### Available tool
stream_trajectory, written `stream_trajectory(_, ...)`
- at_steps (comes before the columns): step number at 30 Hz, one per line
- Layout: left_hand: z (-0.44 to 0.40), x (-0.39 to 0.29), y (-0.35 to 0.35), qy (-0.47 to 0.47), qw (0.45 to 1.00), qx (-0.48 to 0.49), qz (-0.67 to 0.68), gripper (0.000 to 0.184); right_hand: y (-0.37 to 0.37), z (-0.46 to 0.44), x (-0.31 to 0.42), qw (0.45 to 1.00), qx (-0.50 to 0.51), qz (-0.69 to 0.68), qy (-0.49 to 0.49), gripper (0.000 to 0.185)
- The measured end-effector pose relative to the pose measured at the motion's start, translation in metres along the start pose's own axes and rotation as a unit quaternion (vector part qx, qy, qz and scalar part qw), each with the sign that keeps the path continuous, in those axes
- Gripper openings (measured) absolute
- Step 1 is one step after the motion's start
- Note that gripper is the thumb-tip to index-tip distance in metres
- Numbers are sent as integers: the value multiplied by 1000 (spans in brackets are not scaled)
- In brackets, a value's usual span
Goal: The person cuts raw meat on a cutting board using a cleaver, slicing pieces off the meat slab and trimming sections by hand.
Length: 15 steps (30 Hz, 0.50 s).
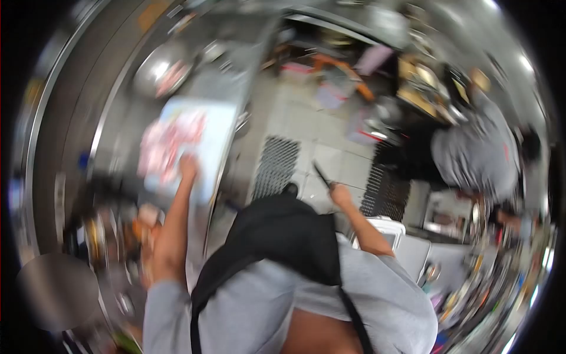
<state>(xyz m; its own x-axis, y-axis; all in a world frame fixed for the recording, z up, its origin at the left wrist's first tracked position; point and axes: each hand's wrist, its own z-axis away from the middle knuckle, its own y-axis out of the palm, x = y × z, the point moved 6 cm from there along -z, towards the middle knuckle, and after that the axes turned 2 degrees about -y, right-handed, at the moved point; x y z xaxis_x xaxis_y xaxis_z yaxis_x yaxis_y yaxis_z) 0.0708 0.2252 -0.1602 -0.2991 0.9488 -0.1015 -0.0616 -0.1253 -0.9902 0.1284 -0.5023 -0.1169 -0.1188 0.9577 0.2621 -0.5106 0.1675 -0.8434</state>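
Note:
Raw pinkish meat (pixel 162 144) lies in a heap on a pale cutting board (pixel 215 133) at the left, on a steel counter. My left hand (pixel 189 167) is at the lower right edge of the meat; its fingers are blurred. On the other side of my body, my right hand (pixel 339 193) is closed around the handle of a knife (pixel 320 173), whose dark blade points up and left above the tiled floor. A metal bowl (pixel 164 66) with some meat in it sits beyond the board.
A co-worker in a grey shirt (pixel 477 150) bends over a work surface at the right. Dark floor mats (pixel 276 165) lie on the tiles. Tubs and an orange frame (pixel 359 82) stand at the back. A white container (pixel 383 230) is near my right forearm.

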Motion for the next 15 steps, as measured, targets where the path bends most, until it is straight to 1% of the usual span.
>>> stream_trajectory(1, 24, -31, -68, -159, 944, -53, 283, 33, -50, 22, 47, 998, -35, -20, -52, 29)
stream_trajectory(2, 21, -29, -72, -238, 885, -71, 395, 31, -75, 26, 77, 996, -33, -29, -75, 29)
stream_trajectory(3, 45, -86, -183, -200, 878, -70, 430, 29, -89, 31, 98, 995, -31, -40, -90, 29)
stream_trajectory(4, 54, -99, -218, -187, 827, -113, 519, 25, -101, 36, 120, 990, -50, -44, -126, 29)
stream_trajectory(5, 48, -85, -206, -202, 773, -97, 593, 22, -115, 38, 146, 983, -78, -56, -155, 29)
stream_trajectory(7, 60, -85, -230, -227, 694, -121, 672, 21, -146, 55, 213, 975, -71, -78, -197, 26)
stream_trajectory(8, 65, -78, -221, -229, 639, -131, 723, 21, -153, 60, 242, 969, -61, -107, -212, 22)
stream_trajectory(10, 88, -74, -199, -224, 517, -150, 813, 22, -157, 72, 288, 954, -67, -149, -253, 20)
stream_trajectory(11, 105, -69, -181, -264, 528, -172, 788, 21, -157, 76, 309, 946, -69, -168, -270, 20)
stream_trajectory(13, 132, -56, -140, -334, 552, -219, 732, 19, -145, 73, 349, 943, 18, -222, -246, 19)
stream_trajectory(14, 145, -48, -116, -367, 561, -243, 701, 24, -135, 66, 367, 935, 38, -218, -277, 20)
stream_trajectory(15, 155, -43, -116, -376, 628, -274, 623, 24, -126, 63, 387, 929, 48, -208, -302, 21)
